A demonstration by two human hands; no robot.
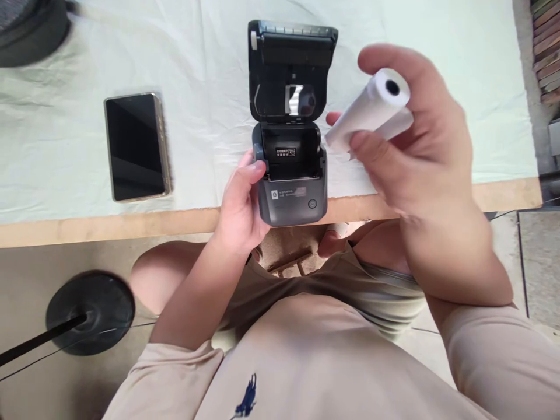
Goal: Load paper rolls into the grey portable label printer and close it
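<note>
A small dark grey printer (294, 201) is at the table's front edge, its lid (291, 70) raised and its inner compartment bare, with a label inside. My left hand (242, 201) grips the printer's left side, thumb on the rim of the compartment. To the right of the printer, my right hand (415, 128) holds a white paper roll (367, 108) between thumb and fingers. The roll is tilted, its dark core hole facing up, and a loose flap of paper hangs at its side. Its lower end is near the printer's right side.
A dark-screened phone (135, 146) lies on the pale tablecloth (196, 70) at the left. A black round object (32, 35) sits at the back left corner. Below the wooden table edge (184, 221), a black round stand base (90, 312) is on the floor.
</note>
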